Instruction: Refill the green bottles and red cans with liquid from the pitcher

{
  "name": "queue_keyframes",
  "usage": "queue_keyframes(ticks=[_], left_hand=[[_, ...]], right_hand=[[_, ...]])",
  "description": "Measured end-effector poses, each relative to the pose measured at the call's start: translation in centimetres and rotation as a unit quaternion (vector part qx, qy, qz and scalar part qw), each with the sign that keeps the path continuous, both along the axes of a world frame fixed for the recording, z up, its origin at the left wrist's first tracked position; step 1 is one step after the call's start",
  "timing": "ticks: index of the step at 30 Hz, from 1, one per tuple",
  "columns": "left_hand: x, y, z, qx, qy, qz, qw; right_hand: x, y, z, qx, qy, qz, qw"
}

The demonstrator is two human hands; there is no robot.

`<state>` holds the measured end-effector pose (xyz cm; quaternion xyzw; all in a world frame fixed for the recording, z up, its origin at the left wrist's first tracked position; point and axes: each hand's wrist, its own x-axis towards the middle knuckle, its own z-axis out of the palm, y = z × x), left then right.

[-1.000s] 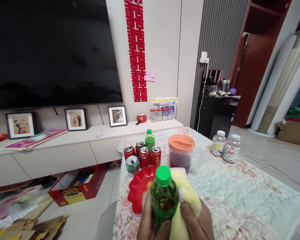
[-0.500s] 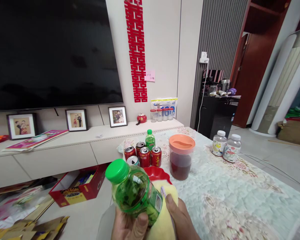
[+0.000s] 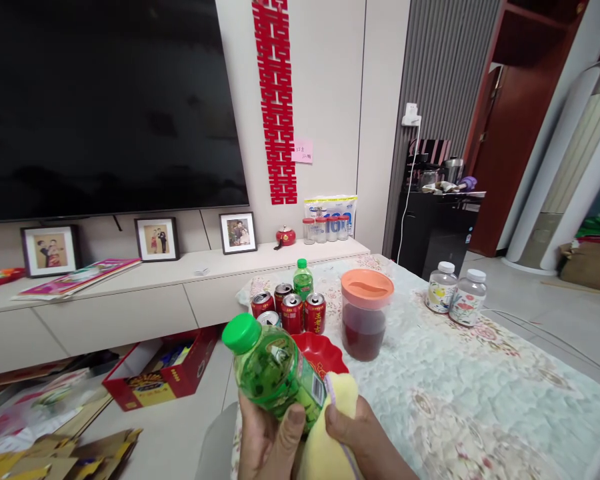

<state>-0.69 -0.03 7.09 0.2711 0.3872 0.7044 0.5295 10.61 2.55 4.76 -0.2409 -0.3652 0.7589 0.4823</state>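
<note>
A green plastic bottle [image 3: 275,370] with a green cap lies tilted in my left hand [image 3: 270,437], its cap pointing up and to the left. My left fingers and thumb wrap round its lower side. My right hand [image 3: 363,433] pinches a yellow cloth [image 3: 325,447] with a pale purple edge against the bottle's base end. Just beyond them on the table sits a red scalloped dish [image 3: 323,353]. Behind the dish stand several red drink cans [image 3: 293,315], a can with a pale top [image 3: 269,319] and a second green bottle [image 3: 303,280].
On the floral tablecloth [image 3: 450,393] stand a lidded pitcher of dark liquid [image 3: 364,327] and two white-capped jars [image 3: 467,300]. A long white cabinet [image 3: 145,313] runs behind. At floor level on the left are a red box [image 3: 155,373] and folded cardboard [image 3: 75,457].
The yellow cloth has shifted down towards the bottle's base, uncovering more of the red dish. The bottle sits slightly further right in view.
</note>
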Motion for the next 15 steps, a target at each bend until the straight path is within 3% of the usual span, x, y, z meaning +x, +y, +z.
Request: queue_keyframes(ticks=[5,10,15], left_hand=[[0.3,0.5,0.3,0.010,-0.003,-0.010,1.000],[0.6,0.8,-1.2,0.005,0.060,-0.021,0.998],[0.7,0.7,-3.7,-0.014,0.085,-0.068,0.994]], right_hand=[[0.9,0.4,0.0,0.070,-0.117,-0.031,0.990],[2.1,1.2,-0.6,0.232,-0.313,-0.191,0.901],[3.8,0.6,0.4,0.272,-0.353,-0.224,0.867]])
